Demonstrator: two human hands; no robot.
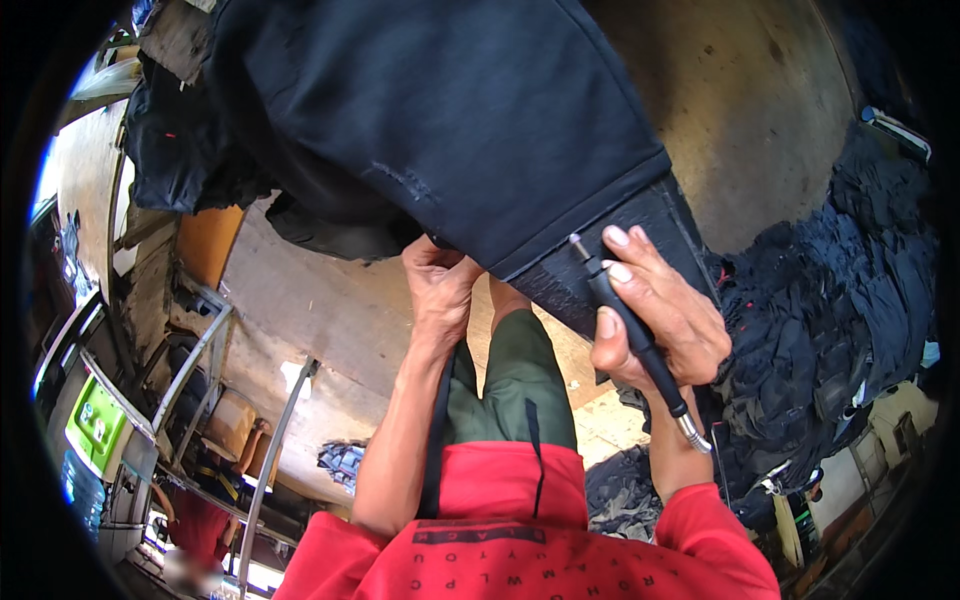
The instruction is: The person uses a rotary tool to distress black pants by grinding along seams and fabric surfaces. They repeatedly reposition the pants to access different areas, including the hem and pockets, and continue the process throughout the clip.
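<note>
A black garment leg (450,110), probably of denim trousers, is pulled over a dark flat board (625,255) in front of me. Its hem lies across the board near the lower right end, and a pale scuffed patch shows on the cloth. My left hand (437,290) is closed on the lower edge of the cloth, its fingertips partly hidden. In my right hand (672,310) is a slim black rotary grinder pen (637,333) with a metal tip and a bent metal tail end. The tip points at the hem; whether it touches is unclear.
Dark garments (790,370) are heaped on the right. More black cloth (175,140) hangs at upper left. Metal frame bars (270,470) and a green tray (95,425) stand at left, with another person in a red top (200,525) at lower left.
</note>
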